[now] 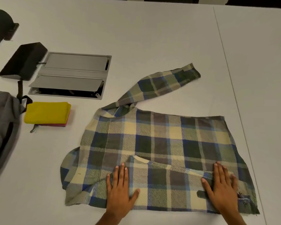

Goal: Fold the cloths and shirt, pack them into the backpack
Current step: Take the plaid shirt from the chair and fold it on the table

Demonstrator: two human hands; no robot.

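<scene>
Shirt (161, 143): plaid woven twill, blue, green, cream and grey checks, lying flat on the grey table (152, 38) at centre-right, body roughly rectangular with a rumpled left edge. One sleeve (161, 85) runs up and right from the far-left shoulder, twisted at its root. A folded flap crosses the near part of the body between the hands. Left hand (120, 189): flat, palm down, fingers straight and slightly spread, pressing the shirt near its near-left edge. Right hand (221, 189): flat, palm down, fingers straight and spread, pressing the near-right part. Cloths (47, 113): folded stack, yellow on top, pink layers under, soft and square-edged, left of the shirt, apart from it. Backpack (2, 127): grey fabric, at the left frame edge, just beside the stack. Beyond the stack, a metal floor-box hatch (71, 75) set in the table, flaps partly raised, with a black box (23, 62) at its left. Table seam runs down the right side; bare surface far and right of the shirt.
</scene>
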